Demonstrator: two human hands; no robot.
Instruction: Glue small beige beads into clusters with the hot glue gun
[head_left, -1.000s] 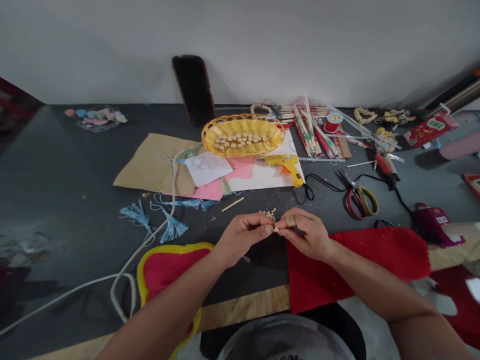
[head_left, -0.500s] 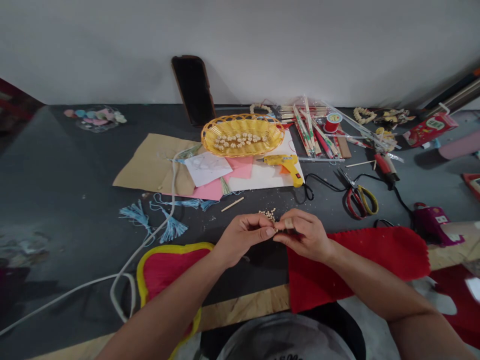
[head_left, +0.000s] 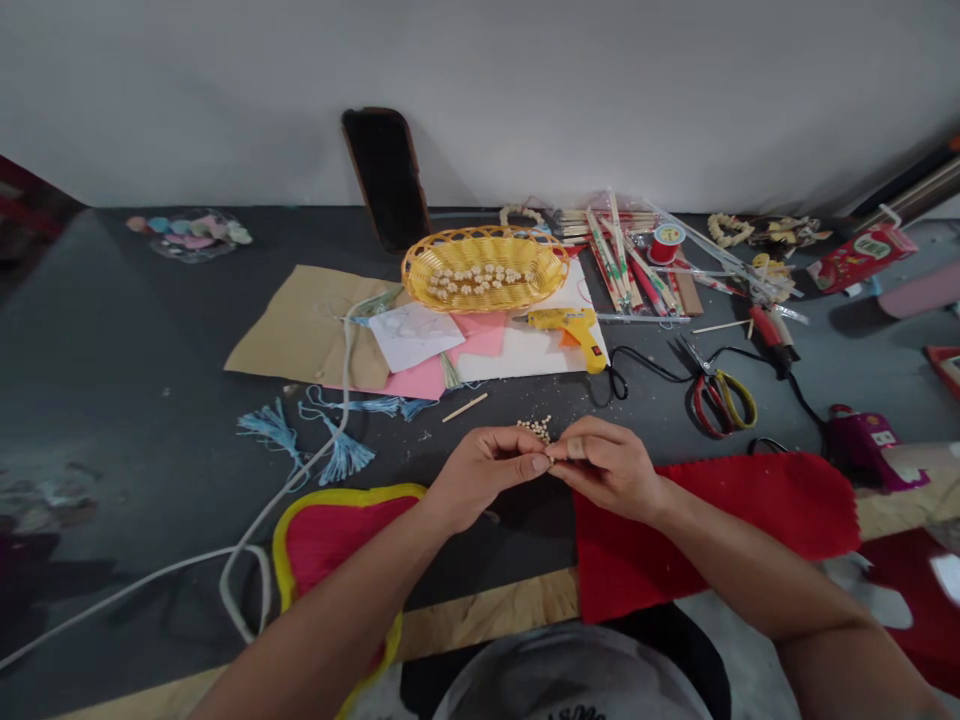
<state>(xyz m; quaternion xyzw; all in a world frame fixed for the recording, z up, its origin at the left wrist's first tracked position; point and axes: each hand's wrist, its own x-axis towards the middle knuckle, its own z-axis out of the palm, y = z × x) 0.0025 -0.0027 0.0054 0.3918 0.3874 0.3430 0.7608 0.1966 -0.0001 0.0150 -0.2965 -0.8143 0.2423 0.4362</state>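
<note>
My left hand [head_left: 491, 472] and my right hand [head_left: 607, 468] meet at the fingertips above the dark tabletop. Both are closed in a pinch around a few tiny pale beads [head_left: 551, 460], mostly covered by the fingers. A finger of my right hand wears a tan bandage or band. Just beyond the fingertips lies a small pile of loose pale beads [head_left: 534, 428]. Farther back, a yellow woven basket [head_left: 420, 268] contains several small bead clusters [head_left: 480, 280]. A short wooden stick [head_left: 465, 408] rests left of the pile.
Behind my hands lie a yellow glue gun [head_left: 566, 328] and papers [head_left: 412, 335]. Scissors [head_left: 718, 390] and red felt [head_left: 712, 510] are to the right. Blue tassels [head_left: 345, 455] and a white cable [head_left: 300, 472] lie left. A phone [head_left: 388, 180] leans on the wall.
The fingers of my right hand have shifted slightly around the pinch, now covering more of the tiny beads. Everything on the table stays where it was.
</note>
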